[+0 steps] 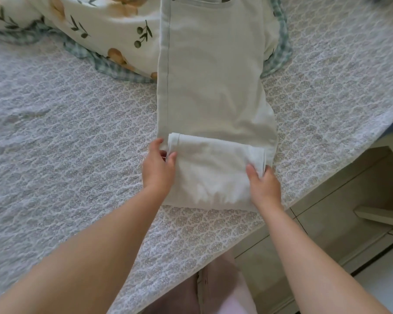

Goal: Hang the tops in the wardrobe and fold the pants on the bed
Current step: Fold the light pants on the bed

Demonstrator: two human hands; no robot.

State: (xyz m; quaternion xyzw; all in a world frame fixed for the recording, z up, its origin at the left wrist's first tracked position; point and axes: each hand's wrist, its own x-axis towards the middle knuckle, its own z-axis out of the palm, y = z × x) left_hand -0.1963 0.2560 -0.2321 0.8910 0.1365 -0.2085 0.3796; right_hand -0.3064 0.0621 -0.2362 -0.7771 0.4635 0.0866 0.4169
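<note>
A pair of pale cream pants lies lengthwise on the bed, folded leg on leg, with the waistband at the top of the frame. The leg ends are folded back over the pants, forming a flap near the bed's front edge. My left hand pinches the flap's left edge between thumb and fingers. At the flap's right edge, my right hand grips the cloth near the hem.
A quilted patterned bedspread covers the bed. A floral duvet with a green checked border is bunched at the back, partly under the pants. The bed's corner drops off at right to a tiled floor.
</note>
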